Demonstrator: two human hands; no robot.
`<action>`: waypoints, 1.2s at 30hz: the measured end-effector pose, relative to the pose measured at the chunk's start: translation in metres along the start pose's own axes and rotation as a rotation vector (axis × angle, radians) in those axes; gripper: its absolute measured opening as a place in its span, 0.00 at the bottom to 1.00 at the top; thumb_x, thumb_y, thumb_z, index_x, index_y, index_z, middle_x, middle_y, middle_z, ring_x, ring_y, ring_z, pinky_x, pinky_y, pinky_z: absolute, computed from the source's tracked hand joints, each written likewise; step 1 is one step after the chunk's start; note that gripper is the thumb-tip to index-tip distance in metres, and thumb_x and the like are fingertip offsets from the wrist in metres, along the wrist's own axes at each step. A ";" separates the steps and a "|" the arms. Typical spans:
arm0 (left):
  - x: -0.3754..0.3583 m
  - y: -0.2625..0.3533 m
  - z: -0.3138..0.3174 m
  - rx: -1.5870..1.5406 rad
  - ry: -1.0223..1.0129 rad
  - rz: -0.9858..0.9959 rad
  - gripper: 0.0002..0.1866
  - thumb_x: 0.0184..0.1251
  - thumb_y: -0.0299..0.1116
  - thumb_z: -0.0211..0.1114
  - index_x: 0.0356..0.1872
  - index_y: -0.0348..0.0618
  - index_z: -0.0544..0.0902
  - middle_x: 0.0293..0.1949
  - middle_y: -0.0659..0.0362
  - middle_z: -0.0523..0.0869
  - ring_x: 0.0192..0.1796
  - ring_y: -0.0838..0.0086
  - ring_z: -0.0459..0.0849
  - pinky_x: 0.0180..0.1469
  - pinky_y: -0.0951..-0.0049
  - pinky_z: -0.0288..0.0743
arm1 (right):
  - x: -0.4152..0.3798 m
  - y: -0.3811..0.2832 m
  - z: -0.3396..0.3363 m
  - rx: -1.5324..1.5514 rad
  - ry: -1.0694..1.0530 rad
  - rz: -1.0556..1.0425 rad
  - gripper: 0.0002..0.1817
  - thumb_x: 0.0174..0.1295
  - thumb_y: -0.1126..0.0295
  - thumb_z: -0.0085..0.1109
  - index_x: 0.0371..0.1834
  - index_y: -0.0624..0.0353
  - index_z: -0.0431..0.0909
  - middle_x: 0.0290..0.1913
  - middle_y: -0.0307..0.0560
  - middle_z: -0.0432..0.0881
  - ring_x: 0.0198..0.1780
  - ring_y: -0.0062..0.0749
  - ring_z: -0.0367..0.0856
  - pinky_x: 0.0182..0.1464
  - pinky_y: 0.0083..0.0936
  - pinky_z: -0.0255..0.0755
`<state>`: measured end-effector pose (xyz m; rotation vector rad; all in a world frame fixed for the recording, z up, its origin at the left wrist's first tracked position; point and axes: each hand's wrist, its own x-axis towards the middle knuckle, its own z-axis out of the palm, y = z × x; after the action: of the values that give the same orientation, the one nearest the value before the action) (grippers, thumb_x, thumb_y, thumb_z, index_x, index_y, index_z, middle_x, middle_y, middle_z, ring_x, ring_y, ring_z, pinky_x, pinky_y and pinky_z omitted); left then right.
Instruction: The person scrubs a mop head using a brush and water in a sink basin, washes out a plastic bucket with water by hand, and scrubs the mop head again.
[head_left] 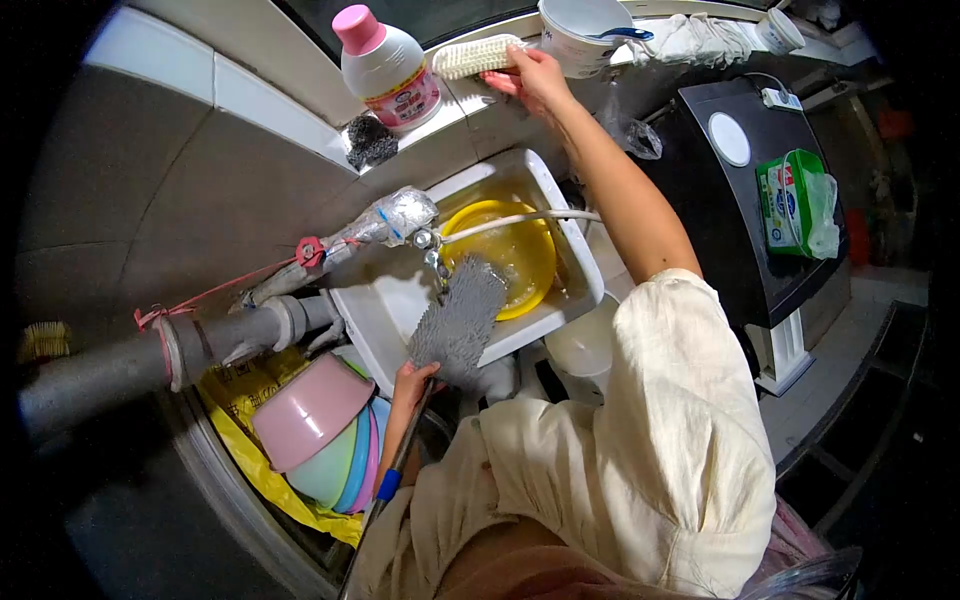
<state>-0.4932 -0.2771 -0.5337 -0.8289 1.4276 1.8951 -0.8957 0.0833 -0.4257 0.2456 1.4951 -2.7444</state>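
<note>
My left hand is closed around a grey flat mop where its pole meets the fluffy head. The mop head leans over the near edge of a white sink, partly in front of a yellow basin of cloudy water. Up at the window ledge, my right hand has its fingers around the right end of a cream scrubbing brush. That brush lies between a white bottle with a pink cap and a white bucket.
A foil-wrapped pipe and tap jut over the sink. Stacked plastic basins stand at lower left, below a thick grey pipe. A dark scouring pad sits by the bottle. A black cabinet bears a green box.
</note>
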 end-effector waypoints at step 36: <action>0.001 0.012 0.002 0.039 0.042 -0.028 0.20 0.56 0.24 0.67 0.51 0.40 0.74 0.41 0.57 0.84 0.36 0.69 0.84 0.28 0.70 0.80 | -0.076 -0.156 -0.019 -0.844 0.458 -0.805 0.12 0.65 0.65 0.56 0.39 0.63 0.80 0.23 0.41 0.79 0.21 0.22 0.76 0.24 0.22 0.69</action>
<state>-0.5032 -0.2772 -0.5273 -0.8702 1.4662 1.8335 -0.8311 0.1788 -0.2952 0.3019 3.2915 -2.1823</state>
